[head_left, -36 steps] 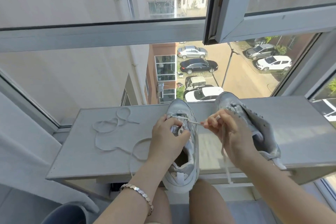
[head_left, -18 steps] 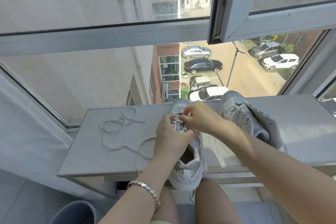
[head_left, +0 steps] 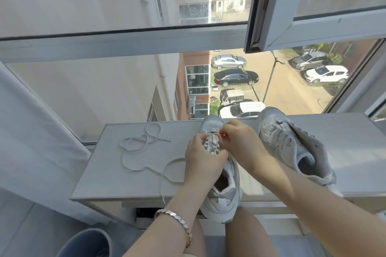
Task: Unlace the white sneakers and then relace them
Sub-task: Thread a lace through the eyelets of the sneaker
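Threading at the toe eyelets of the centre sneaker (head_left: 226,200), a person's right hand (head_left: 240,142) pinches the lace (head_left: 212,134) while the left hand (head_left: 200,158) curls round the upper, steadying it on the grey surface (head_left: 125,181) by a window. The 2nd sneaker (head_left: 288,146) lies tilted just to the right, apparently laceless; a loose lace (head_left: 144,142) sprawls at left. Lace looks light, limp & thin — prob. best taken near its stiff tip; shoe looks soft, so grip at the sides. Tip & eyelet are hidden behind fingers — can't tell if it's through.
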`<move>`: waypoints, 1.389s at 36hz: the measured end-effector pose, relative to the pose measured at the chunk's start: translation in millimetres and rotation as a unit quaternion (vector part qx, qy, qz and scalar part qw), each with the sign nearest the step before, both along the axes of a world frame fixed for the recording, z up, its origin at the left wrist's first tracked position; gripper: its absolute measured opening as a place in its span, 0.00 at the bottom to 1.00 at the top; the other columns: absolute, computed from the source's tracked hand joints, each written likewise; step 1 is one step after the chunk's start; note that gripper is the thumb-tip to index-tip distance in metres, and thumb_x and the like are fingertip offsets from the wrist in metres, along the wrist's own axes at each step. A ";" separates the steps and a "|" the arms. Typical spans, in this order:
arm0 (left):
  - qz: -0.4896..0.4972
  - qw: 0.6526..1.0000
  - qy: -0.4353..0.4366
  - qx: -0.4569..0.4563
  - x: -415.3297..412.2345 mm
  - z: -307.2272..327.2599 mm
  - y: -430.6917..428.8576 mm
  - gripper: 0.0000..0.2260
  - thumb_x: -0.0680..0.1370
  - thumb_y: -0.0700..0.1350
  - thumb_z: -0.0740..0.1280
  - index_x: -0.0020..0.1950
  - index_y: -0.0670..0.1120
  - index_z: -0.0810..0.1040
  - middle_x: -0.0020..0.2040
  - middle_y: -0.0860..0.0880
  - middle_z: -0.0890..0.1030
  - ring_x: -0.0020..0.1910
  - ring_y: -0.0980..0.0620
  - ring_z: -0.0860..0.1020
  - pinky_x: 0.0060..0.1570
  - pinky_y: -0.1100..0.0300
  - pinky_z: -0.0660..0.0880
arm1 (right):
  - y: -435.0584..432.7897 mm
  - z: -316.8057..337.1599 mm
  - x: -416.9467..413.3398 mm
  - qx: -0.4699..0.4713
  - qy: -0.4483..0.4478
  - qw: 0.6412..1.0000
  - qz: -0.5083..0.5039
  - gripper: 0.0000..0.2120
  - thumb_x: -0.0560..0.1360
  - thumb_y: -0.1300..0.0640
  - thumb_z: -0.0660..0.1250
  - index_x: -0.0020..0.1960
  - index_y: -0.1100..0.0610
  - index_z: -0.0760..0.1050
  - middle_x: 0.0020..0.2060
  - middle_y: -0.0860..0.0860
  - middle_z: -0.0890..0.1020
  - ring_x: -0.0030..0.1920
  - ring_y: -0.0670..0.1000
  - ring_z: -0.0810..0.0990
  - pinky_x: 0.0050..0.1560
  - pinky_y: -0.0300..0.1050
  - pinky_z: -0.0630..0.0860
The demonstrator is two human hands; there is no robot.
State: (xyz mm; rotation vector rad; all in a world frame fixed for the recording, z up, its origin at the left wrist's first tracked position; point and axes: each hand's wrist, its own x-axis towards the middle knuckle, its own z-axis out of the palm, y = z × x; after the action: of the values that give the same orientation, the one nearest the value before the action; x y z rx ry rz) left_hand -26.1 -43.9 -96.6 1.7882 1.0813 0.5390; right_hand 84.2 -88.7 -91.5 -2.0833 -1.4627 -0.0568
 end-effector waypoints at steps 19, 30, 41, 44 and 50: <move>-0.013 1.000 0.016 0.020 -2.7 2.3 -1.8 0.24 0.71 0.47 0.70 0.65 0.51 0.67 0.56 0.55 0.66 0.62 0.52 0.68 0.60 0.59 0.67 | -21.0 18.9 12.3 -0.042 0.581 0.810 -0.070 0.16 0.80 0.59 0.57 0.34 0.60 0.69 0.31 0.53 0.71 0.32 0.49 0.70 0.36 0.37 0.70; -0.030 0.997 0.051 0.048 -0.2 4.2 -8.2 0.22 0.73 0.50 0.68 0.66 0.51 0.68 0.63 0.51 0.68 0.65 0.51 0.66 0.65 0.56 0.64 | -30.6 37.5 3.1 0.035 0.605 0.794 -0.042 0.14 0.80 0.57 0.58 0.38 0.58 0.73 0.22 0.46 0.70 0.23 0.45 0.69 0.29 0.36 0.70; -0.142 0.964 -0.190 -0.123 -16.7 61.1 -10.2 0.11 0.82 0.45 0.56 0.52 0.49 0.79 0.38 0.51 0.84 0.45 0.58 0.81 0.48 0.71 0.73 | -33.2 80.0 -15.6 0.101 0.511 0.853 0.019 0.07 0.74 0.55 0.68 0.41 0.55 0.83 0.36 0.48 0.85 0.41 0.43 0.82 0.48 0.39 0.77; -0.153 0.949 -0.216 -0.174 -23.4 65.8 -8.2 0.10 0.81 0.44 0.59 0.50 0.43 0.79 0.33 0.52 0.81 0.43 0.53 0.83 0.54 0.62 0.76 | -30.9 75.9 -13.9 0.108 0.489 0.866 -0.010 0.06 0.70 0.49 0.70 0.39 0.49 0.83 0.35 0.41 0.84 0.39 0.33 0.78 0.49 0.37 0.71; -0.163 0.963 -0.157 -0.145 -25.2 69.3 -5.1 0.08 0.80 0.48 0.61 0.55 0.55 0.78 0.44 0.60 0.79 0.42 0.65 0.75 0.42 0.70 0.72 | -24.4 73.1 -23.9 0.084 0.545 0.834 0.000 0.10 0.66 0.45 0.69 0.38 0.50 0.84 0.42 0.46 0.85 0.50 0.43 0.81 0.60 0.44 0.71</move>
State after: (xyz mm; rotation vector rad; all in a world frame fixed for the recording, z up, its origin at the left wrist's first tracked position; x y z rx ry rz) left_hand -51.3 -49.1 -27.3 1.5172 0.5966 0.4205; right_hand 60.3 -113.1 -18.4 -1.4768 -0.6837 0.8370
